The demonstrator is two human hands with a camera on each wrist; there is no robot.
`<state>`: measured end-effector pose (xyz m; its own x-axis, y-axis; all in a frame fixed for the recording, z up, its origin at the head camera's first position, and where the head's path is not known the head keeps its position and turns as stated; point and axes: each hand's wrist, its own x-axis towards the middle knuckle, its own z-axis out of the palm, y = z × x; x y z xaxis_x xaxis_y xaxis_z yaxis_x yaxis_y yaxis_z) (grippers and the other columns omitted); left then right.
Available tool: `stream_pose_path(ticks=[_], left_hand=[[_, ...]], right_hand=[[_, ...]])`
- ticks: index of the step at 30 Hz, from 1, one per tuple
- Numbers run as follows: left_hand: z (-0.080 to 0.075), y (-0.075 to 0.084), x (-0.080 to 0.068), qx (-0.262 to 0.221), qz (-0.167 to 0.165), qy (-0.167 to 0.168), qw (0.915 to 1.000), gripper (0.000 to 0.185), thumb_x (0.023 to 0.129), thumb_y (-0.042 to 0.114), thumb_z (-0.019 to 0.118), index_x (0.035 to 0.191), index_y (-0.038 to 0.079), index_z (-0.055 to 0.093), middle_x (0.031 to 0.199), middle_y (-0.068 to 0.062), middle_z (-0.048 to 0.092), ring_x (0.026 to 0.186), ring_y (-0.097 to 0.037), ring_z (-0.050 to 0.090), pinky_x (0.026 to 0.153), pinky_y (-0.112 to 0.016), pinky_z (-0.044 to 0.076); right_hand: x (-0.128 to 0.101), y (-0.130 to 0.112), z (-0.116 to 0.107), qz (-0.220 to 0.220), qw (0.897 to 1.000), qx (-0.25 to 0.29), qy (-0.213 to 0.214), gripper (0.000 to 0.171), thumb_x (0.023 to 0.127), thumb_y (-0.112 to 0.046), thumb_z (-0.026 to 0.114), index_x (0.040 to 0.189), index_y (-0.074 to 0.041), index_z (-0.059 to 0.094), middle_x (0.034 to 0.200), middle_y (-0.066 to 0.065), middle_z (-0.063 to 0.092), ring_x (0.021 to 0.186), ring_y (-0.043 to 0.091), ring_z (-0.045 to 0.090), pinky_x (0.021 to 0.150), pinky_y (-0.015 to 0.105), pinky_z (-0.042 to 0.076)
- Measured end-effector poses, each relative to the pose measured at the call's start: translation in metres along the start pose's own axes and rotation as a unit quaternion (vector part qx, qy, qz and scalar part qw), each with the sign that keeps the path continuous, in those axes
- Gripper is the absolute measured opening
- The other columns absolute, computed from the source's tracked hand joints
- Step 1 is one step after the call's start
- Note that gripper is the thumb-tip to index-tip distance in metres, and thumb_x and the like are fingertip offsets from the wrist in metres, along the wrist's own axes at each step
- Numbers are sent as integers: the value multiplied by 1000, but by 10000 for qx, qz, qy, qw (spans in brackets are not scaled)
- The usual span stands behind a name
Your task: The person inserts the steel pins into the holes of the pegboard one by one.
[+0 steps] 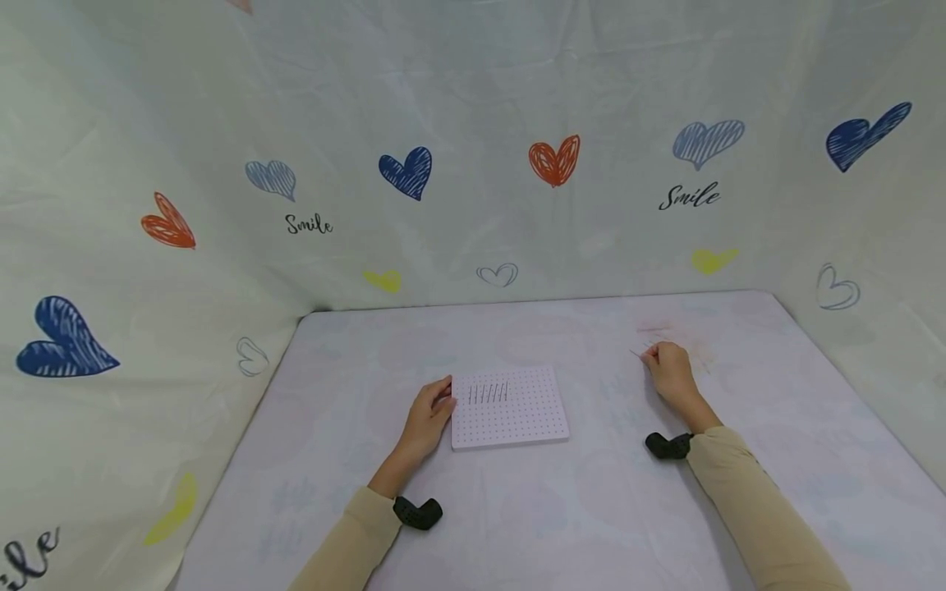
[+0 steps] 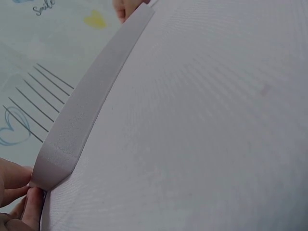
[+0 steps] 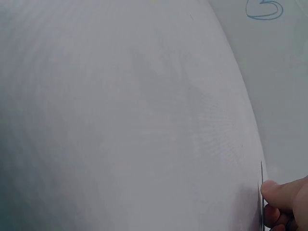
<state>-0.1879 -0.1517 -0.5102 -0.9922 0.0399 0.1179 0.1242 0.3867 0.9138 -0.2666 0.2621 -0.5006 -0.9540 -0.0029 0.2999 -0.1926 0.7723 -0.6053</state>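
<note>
A white perforated board (image 1: 517, 425) lies flat on the table, with a row of several thin dark rods (image 1: 489, 393) standing upright in its upper left holes. My left hand (image 1: 424, 423) holds the board's left edge; the left wrist view shows thumb and fingers (image 2: 14, 174) pinching its corner. Off to the right, my right hand (image 1: 671, 373) pinches a thin dark rod (image 3: 262, 172) between thumb and fingers, low over the table. Just beyond that hand lie a few thin loose rods (image 1: 654, 330), partly hidden by it.
The table (image 1: 606, 525) has a pale cloth whose far edge meets a white curtain (image 1: 458, 98) printed with hearts and the word "Smile". The curtain also closes in the left and right sides. A dark camera mount (image 1: 668, 446) sits at each wrist.
</note>
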Motion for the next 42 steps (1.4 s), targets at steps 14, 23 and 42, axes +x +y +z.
stream_pose_path(ticks=[14,23,42], left_hand=[[0,2,-1,73,-31,-12,10000,46,100,-1,53,145,-8,43,134,-23,50,127,-34,49,110,-41,43],[0,0,-1,143,6,-28,9999,46,101,0,53,145,-8,43,134,-22,50,126,-34,50,109,-41,43],[0,-1,0,208,-107,-11,9997,47,101,1,54,146,-7,42,136,-21,50,127,-32,50,110,-40,43]], right_hand=[[-4,-2,0,-310,9992,152,202,12,96,10,49,88,18,52,82,32,55,80,48,55,72,58,47],[-3,3,-3,-18,9989,444,148,14,100,1,43,93,11,49,80,18,50,75,33,49,64,35,41],[-6,8,-10,249,9857,1656,-168,23,104,-8,46,103,13,53,83,15,54,68,7,45,53,17,40]])
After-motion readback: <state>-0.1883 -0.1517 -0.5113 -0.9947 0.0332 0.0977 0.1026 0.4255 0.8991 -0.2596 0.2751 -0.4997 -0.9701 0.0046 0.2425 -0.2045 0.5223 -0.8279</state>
